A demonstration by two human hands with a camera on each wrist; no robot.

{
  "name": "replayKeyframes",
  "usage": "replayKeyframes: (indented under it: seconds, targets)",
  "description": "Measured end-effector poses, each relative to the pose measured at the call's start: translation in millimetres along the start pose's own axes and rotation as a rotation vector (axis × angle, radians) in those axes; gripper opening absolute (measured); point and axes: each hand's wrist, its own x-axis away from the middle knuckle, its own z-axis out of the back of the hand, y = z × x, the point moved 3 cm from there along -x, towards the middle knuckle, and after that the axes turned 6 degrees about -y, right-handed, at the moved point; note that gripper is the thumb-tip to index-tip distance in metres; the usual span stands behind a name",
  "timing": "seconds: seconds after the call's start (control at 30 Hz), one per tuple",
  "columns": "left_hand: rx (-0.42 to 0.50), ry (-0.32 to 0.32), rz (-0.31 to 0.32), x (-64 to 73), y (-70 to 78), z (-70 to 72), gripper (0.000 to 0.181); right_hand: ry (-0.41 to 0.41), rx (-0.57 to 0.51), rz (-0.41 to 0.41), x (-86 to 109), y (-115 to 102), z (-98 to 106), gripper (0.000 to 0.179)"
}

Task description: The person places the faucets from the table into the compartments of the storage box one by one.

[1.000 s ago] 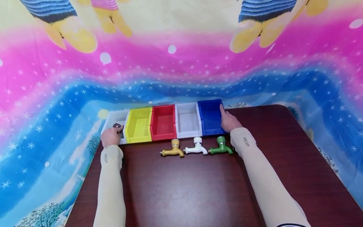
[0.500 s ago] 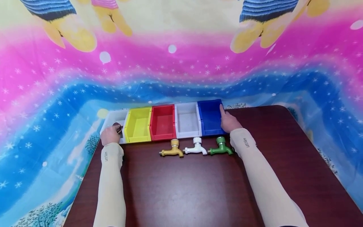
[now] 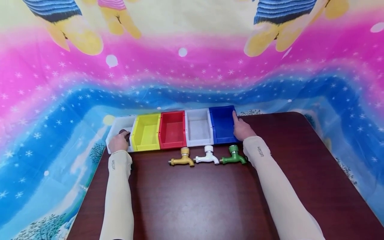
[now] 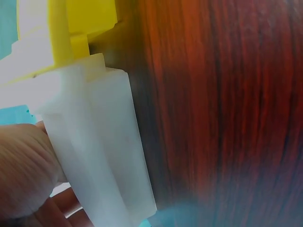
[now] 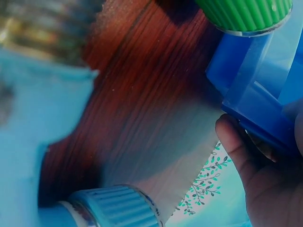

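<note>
In the head view my left hand (image 3: 118, 142) reaches into the leftmost whitish bin (image 3: 121, 122). Its fingers hold a small dark brown object (image 3: 123, 132), mostly covered by the hand, so I cannot tell its kind. In the left wrist view that hand (image 4: 26, 170) shows behind the white bin wall (image 4: 99, 137). At the other end of the row, my right hand (image 3: 243, 129) lies against the outer side of the blue bin (image 3: 223, 125), index finger straight along the wall. The right wrist view shows its finger (image 5: 232, 137) at the blue bin's corner.
Between the end bins stand a yellow bin (image 3: 146, 131), a red bin (image 3: 172, 129) and a light grey bin (image 3: 199, 126). In front lie a yellow tap (image 3: 183, 160), a white tap (image 3: 208, 156) and a green tap (image 3: 233, 155). A light blue tap (image 5: 118, 208) shows beside the right wrist.
My left hand shifts slightly within the leftmost bin, and the dark brown object becomes more covered by its fingers. The right hand, bins and taps stay in place.
</note>
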Motion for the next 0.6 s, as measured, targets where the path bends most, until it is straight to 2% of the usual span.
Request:
replayKeyframes:
  seconds: [0.27,0.43,0.6]
  targets:
    - [-0.018,-0.057,-0.012,-3.2,0.7,-0.8,0.046,0.003,-0.003,-0.003,-0.1,3.4,-2.6,0.082]
    - [-0.014,-0.031,-0.032,-4.0,1.3,-0.1,0.04,0.025,-0.001,0.014,-0.1,2.0,-0.6,0.081]
    - [-0.007,-0.023,-0.043,-0.7,-0.4,-0.2,0.035,0.004,-0.009,0.006,-1.0,0.3,-0.9,0.08]
